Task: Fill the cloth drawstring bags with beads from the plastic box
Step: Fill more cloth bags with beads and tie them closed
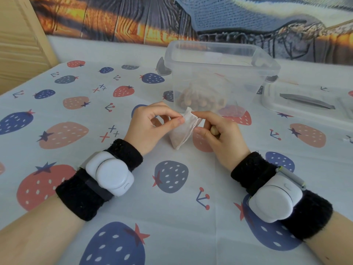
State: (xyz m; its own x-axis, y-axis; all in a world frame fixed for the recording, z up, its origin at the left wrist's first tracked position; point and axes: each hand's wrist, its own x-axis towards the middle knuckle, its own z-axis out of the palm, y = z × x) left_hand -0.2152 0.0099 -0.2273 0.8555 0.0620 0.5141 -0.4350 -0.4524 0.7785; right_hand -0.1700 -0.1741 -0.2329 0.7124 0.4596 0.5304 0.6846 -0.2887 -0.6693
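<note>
lid (309, 104) cut off right, beads (200, 100) blurred

Bright, even, soft light with faint shadows; wide-angle bending at edges, slight overall softness.

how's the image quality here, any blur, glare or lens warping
Head view: soft even light, faint shadows; wide-angle bends the table edges; the plastic box looks hazy, blurring the beads inside; both hands and the cloth bag are fairly sharp.

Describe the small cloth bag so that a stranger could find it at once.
Start at the clear plastic box on the strawberry-print tablecloth. Just in front of it, the left hand and right hand pinch a small off-white cloth drawstring bag. Nothing else is held by both hands.
</note>
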